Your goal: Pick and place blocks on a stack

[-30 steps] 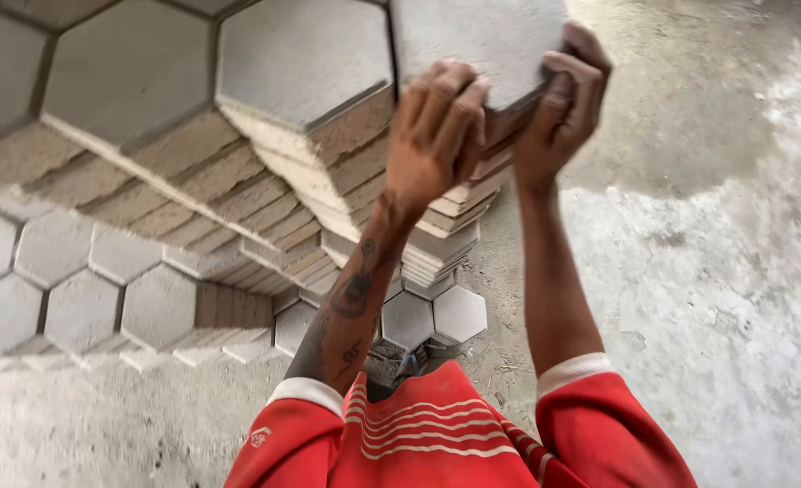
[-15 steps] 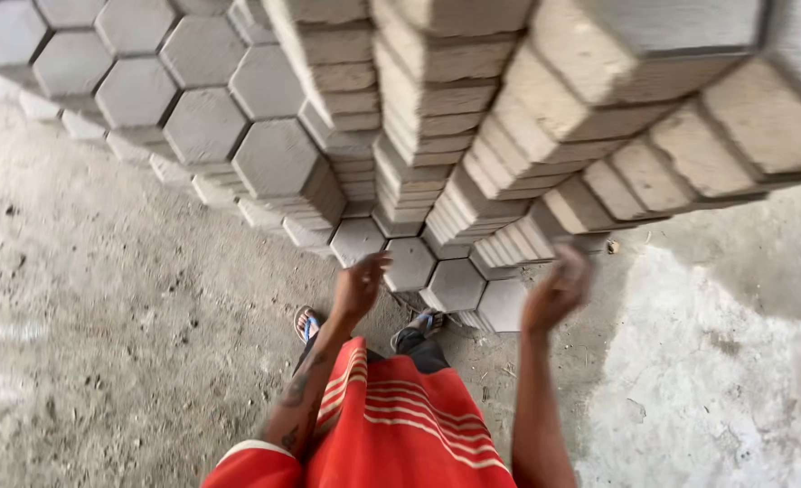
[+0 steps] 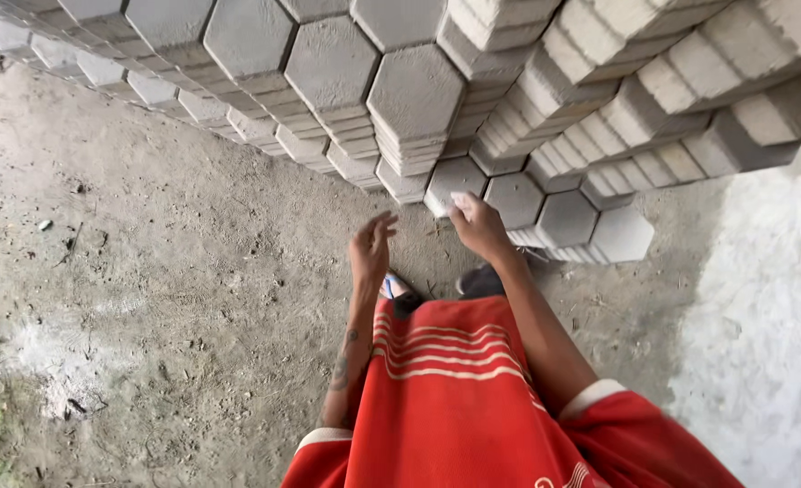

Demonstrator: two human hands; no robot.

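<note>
Two bare hands are hanging at mid-frame over the dirt floor (image 3: 147, 271), both empty: the left hand (image 3: 371, 251) is showing a loose, open grip with fingers spread, touching nothing, and the right hand (image 3: 478, 226) is likewise holding an open grip, fingertips (image 3: 459, 201) lying against the low hexagonal pavers (image 3: 545, 217) in the picture, contact unclear. Taller stacks of grey hexagonal blocks (image 3: 414, 95) are filling the upper frame from left to right, while a red striped shirt (image 3: 446, 389) is occupying the lower centre.
</note>
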